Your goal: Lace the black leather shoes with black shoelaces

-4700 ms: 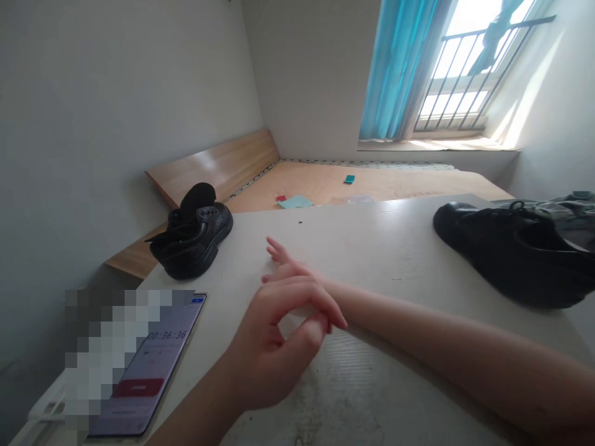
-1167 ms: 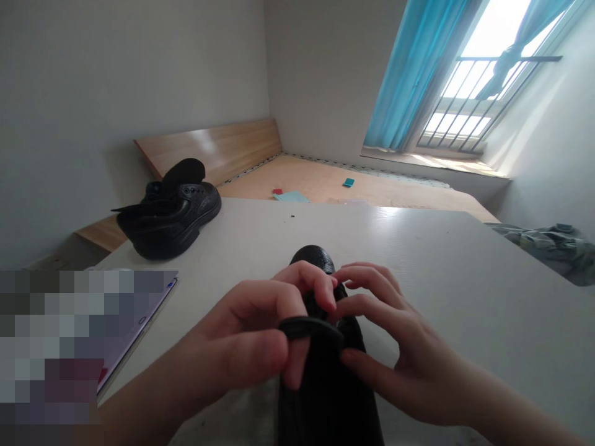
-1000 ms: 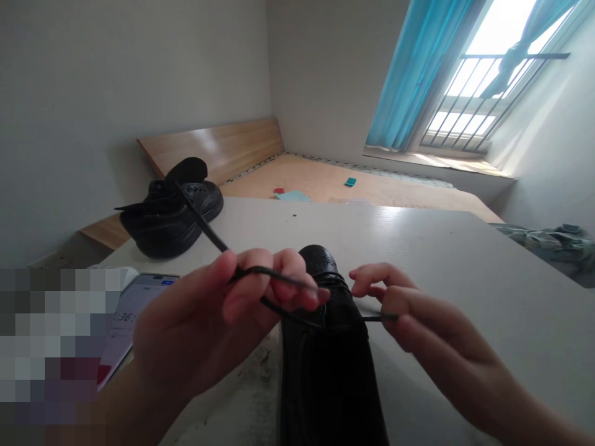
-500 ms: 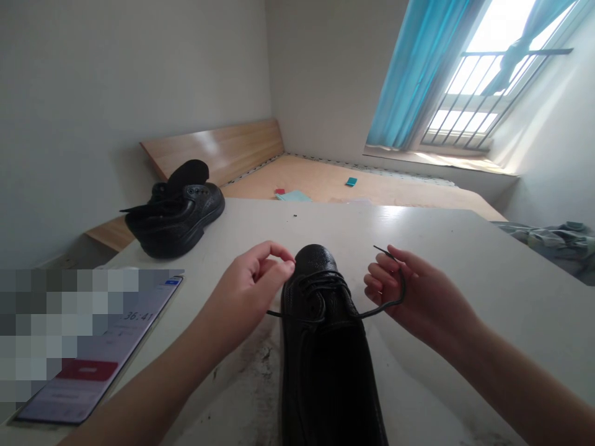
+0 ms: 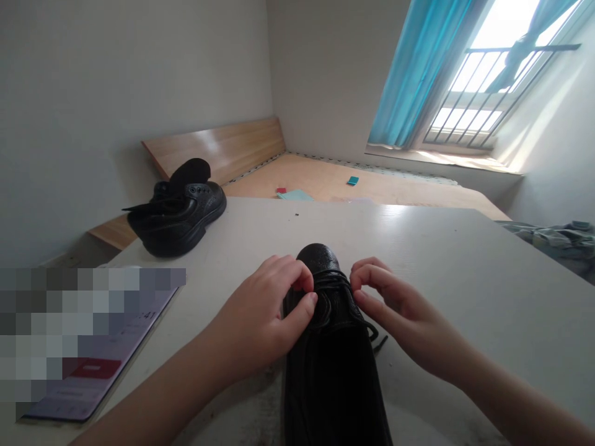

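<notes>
A black leather shoe [image 5: 337, 371] lies in front of me, its toe pointing away. Its dark lace [image 5: 330, 279] crosses the front in several rows. A loose lace end [image 5: 380, 344] rests beside the shoe's right side. On the left edge of the lacing is my left hand [image 5: 279, 303], thumb and forefinger bent toward each other with a small gap. My right hand [image 5: 395, 303] is at the right edge of the lacing, fingers curled and apart from the thumb. I make out nothing held in either hand.
Another black shoe [image 5: 179, 217] stands at the table's back left. A phone [image 5: 106, 359], partly blurred out, lies at the left. Behind the white table [image 5: 418, 248] is a bed [image 5: 395, 189] with a teal item [image 5: 352, 181] on it. Folded cloth [image 5: 558, 241] is at the right.
Both hands have moved inward to the lacing. My right hand has let go of the lace, whose end has dropped beside the shoe. The view has shifted slightly.
</notes>
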Action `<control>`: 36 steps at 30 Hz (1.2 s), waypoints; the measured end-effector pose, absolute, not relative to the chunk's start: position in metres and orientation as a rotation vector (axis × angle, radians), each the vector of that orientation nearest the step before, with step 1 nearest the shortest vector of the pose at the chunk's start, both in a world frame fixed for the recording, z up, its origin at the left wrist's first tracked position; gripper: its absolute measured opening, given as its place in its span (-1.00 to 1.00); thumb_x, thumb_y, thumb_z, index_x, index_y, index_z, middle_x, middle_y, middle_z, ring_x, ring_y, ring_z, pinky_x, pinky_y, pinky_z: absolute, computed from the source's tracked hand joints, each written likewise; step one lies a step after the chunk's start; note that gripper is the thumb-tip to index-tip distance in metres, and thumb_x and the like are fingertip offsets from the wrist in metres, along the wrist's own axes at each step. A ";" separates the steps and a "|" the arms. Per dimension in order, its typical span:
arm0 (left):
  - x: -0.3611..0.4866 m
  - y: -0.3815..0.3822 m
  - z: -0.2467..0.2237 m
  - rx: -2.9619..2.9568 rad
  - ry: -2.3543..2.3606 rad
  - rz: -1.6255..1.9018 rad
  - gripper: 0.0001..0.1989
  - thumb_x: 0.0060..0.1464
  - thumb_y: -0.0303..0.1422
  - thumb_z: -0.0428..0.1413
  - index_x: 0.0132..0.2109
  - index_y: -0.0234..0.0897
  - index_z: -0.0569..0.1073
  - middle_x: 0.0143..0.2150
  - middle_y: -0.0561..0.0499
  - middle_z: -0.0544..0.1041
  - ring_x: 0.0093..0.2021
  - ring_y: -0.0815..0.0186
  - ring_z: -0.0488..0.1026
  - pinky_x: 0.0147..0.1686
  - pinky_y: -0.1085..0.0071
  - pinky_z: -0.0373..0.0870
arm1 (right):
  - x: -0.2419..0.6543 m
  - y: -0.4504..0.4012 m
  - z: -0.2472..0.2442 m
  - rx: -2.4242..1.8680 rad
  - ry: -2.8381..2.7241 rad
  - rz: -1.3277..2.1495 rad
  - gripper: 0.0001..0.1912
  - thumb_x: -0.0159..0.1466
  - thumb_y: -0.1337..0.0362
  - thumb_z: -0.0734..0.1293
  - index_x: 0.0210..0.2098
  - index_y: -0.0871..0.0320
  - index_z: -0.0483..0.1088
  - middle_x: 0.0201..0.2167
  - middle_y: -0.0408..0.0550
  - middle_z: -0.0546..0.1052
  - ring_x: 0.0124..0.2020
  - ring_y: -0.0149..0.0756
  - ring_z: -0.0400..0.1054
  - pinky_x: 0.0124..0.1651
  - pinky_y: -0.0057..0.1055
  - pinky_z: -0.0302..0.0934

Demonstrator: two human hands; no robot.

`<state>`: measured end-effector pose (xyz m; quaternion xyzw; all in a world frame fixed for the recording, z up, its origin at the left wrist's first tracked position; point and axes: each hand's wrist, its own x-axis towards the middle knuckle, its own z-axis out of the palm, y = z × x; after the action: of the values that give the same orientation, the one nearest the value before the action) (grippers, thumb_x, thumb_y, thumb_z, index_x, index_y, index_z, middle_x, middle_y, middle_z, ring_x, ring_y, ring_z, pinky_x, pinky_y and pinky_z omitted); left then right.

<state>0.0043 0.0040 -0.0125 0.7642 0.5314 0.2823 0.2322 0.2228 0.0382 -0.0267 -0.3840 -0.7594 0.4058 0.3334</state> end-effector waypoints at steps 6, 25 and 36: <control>0.007 0.004 -0.014 2.050 1.341 0.862 -0.84 0.25 -0.33 -0.05 -0.31 -0.22 0.32 -0.28 0.01 0.41 -0.22 0.23 0.33 -0.21 0.31 0.25 | 0.223 0.043 -0.030 -0.920 -1.941 1.268 -0.75 0.35 0.10 0.26 -0.39 0.10 0.31 -0.25 -0.07 0.32 -0.21 -0.28 0.25 -0.16 -0.34 0.18; 0.007 0.003 -0.013 2.071 1.381 0.858 -0.93 0.08 -0.40 -0.03 -0.37 -0.22 0.29 -0.32 0.03 0.37 -0.22 0.20 0.29 -0.19 0.26 0.22 | 0.221 0.041 -0.028 -0.945 -1.858 1.375 -0.76 0.31 0.07 0.30 -0.34 0.11 0.31 -0.21 -0.07 0.34 -0.28 -0.34 0.25 -0.21 -0.37 0.23; -0.009 -0.002 -0.002 1.170 0.772 1.175 -0.87 -0.02 -0.37 0.09 -0.46 -0.22 0.51 -0.50 0.06 0.36 -0.40 0.32 0.30 -0.35 0.37 0.29 | 0.219 0.036 -0.033 -0.935 -2.041 0.863 -0.92 0.33 0.33 0.21 -0.32 0.07 0.27 -0.23 -0.07 0.33 -0.15 -0.25 0.23 -0.08 -0.26 0.14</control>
<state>-0.0086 -0.0019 -0.0015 0.5068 0.3345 0.5090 0.6100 0.2191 0.0363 -0.0330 -0.3627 -0.7917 0.3349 0.3599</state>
